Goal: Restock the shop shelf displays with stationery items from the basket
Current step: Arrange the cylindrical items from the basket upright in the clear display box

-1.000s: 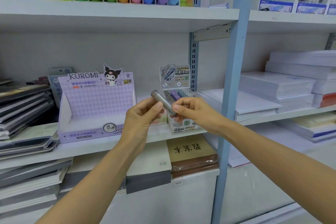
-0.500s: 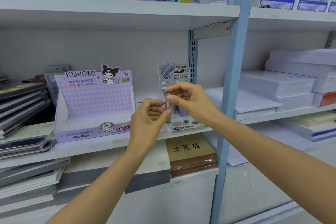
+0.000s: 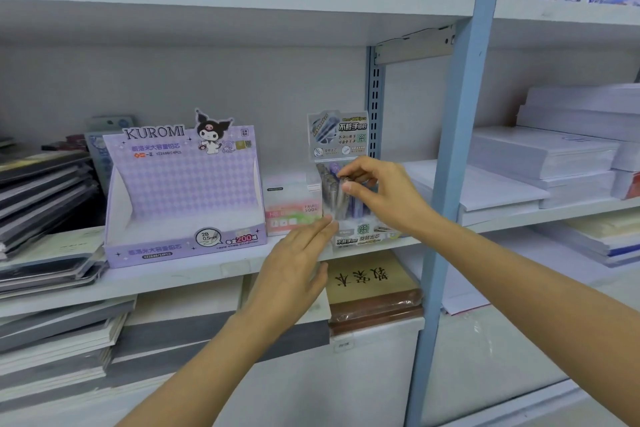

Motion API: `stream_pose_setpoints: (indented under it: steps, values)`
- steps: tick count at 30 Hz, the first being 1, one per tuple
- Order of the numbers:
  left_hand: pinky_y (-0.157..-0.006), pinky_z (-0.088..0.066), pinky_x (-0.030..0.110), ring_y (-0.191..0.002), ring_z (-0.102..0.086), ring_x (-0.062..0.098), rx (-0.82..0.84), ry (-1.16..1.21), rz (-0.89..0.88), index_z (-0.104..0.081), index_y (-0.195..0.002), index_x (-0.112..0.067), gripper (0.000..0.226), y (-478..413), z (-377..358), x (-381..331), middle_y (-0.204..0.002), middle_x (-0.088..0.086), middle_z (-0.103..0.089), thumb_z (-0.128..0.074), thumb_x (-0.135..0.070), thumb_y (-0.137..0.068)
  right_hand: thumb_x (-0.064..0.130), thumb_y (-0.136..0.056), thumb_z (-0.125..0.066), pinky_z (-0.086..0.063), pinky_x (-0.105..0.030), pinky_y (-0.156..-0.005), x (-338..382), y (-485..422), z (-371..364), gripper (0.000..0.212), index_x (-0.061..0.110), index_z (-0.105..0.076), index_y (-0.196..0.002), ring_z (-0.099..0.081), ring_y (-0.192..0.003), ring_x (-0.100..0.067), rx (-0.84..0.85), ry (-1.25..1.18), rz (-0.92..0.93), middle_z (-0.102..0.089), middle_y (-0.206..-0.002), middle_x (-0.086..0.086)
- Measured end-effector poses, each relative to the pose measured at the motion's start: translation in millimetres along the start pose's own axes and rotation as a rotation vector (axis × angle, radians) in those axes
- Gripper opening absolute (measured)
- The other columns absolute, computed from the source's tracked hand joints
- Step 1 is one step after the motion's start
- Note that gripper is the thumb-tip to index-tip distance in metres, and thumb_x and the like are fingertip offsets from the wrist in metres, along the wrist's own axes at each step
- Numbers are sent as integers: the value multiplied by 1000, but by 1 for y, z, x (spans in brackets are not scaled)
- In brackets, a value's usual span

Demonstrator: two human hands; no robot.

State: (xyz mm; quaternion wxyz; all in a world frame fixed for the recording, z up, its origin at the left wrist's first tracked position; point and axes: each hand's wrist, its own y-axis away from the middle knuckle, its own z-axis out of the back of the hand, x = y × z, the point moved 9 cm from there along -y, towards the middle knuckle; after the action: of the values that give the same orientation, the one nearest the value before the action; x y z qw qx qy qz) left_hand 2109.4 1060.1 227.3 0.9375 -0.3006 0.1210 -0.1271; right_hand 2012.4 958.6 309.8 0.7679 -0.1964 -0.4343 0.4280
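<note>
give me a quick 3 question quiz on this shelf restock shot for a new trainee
1. True or false: the right hand pinches a grey lead tube at its top, over the small lead display box.
2. Multiple choice: the purple Kuromi display box looks
A. full of tubes
B. empty inside
C. tipped on its side
3. Short answer: what is the left hand holding?

Key
1. True. The tube stands roughly upright among the other tubes in the box.
2. B. No stock shows inside it.
3. Nothing. Its fingers are stretched out flat, their tips at the front left corner of the small lead display box.
</note>
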Motion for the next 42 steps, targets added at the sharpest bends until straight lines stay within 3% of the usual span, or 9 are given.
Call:
stream_pose_setpoints:
  steps: [7,12,16,21,26,31,36,40,42]
  values:
    - [-103,-39,30,-128,-47,16,11,-33,4,-35,-148,-21,62,1,-6,-1,-156,-5,-30,-56,-13,-90,14,-87,-69,-44,-12,-78,3,3,-11,17,17,-65,-104,-57,-87,-3,-36,112,84,-66,-94,7]
    - [-101,-40,30,-123,-50,16,12,-44,8,-33,-149,-22,64,3,-8,0,-157,-6,-27,-56,-13,-90,18,-90,-66,-43,-39,-93,-1,16,-18,19,10,-67,-108,-56,-104,-18,-27,266,148,-67,-108,-1]
    - [-103,-37,29,-127,-47,14,13,-9,5,-30,-150,-24,66,2,-9,1,-158,-10,-24,-56,-15,-90,47,-95,-50,-22,-36,-115,-10,40,-29,54,20,-44,-141,-34,-138,-15,83,344,124,-42,-147,1]
    - [-114,-15,19,-143,-24,8,39,68,26,-18,-154,-27,68,12,-15,13,-160,-12,-16,-52,-19,-96,42,-96,-53,-19,-40,-119,-21,49,-38,66,22,-24,-152,-13,-147,-13,155,339,104,-19,-160,5]
    - [-121,-1,30,-147,-19,17,38,-58,-20,-39,-146,-20,55,33,-18,11,-158,-1,-26,-56,-19,-93,35,-95,-56,-14,-48,-119,-23,39,-42,67,22,-23,-152,-9,-147,-11,140,351,49,-17,-160,4]
    - [-105,-29,32,-125,-47,24,-212,-31,51,-62,-121,-13,37,90,-3,31,-132,6,-55,-59,-6,-85,22,-92,-61,-24,-43,-114,29,80,-57,52,13,-44,-141,-31,-140,-19,-73,256,271,-40,-149,-5]
    - [-81,-38,33,-96,-53,24,-182,-25,294,-65,-108,-11,29,200,-56,83,-106,6,-59,-56,0,-82,22,-95,-54,-38,-29,-96,52,163,-175,30,13,-59,-123,-51,-118,-17,324,79,401,-58,-124,-3]
    - [-74,-46,40,-88,-60,33,193,44,558,-67,-105,-8,29,315,-147,115,-102,10,-61,-64,7,-80,15,-96,-55,-45,-35,-90,5,238,-279,25,11,-62,-119,-57,-101,-17,701,-29,118,-61,-114,-5]
    - [-87,-44,39,-108,-57,32,419,42,683,-60,-120,-12,32,374,-190,125,-121,8,-58,-57,-5,-89,16,-97,-52,-46,-36,-89,-23,279,-322,27,11,-60,-122,-58,-101,-19,859,-35,-22,-59,-116,-5]
